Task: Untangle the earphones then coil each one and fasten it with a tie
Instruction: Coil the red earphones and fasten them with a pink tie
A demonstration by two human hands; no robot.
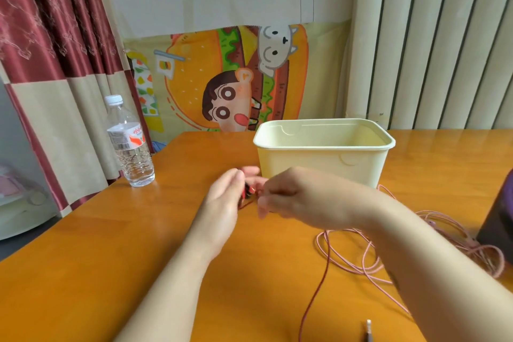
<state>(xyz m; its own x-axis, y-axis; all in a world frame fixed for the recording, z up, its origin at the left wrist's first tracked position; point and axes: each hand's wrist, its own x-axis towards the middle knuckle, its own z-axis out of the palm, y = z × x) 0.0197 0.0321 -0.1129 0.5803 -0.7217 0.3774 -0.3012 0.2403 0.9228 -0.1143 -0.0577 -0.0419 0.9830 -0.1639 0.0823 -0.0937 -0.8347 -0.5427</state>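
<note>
Two sets of earphones are in play: the red earphones (248,192) sit as a small dark-red bundle at the middle of the frame, and the pink earphones (369,261) sprawl in loose loops on the table (138,230) at the lower right. My left hand (223,203) cups and holds the red bundle, while my right hand (291,197) has its fingers curled in, pinching at the same bundle. Thin cord like this should be light, limp and springy, so I judge it best taken at the crossing of the coil, gently, never tugged at the buds. Blur hides my fingertips, so I cannot tell whether a tie is there. A darker red strand (319,286) runs off the bottom edge near a plug (368,326); whether it joins the bundle is unclear. My right forearm covers part of the pink loops.
</note>
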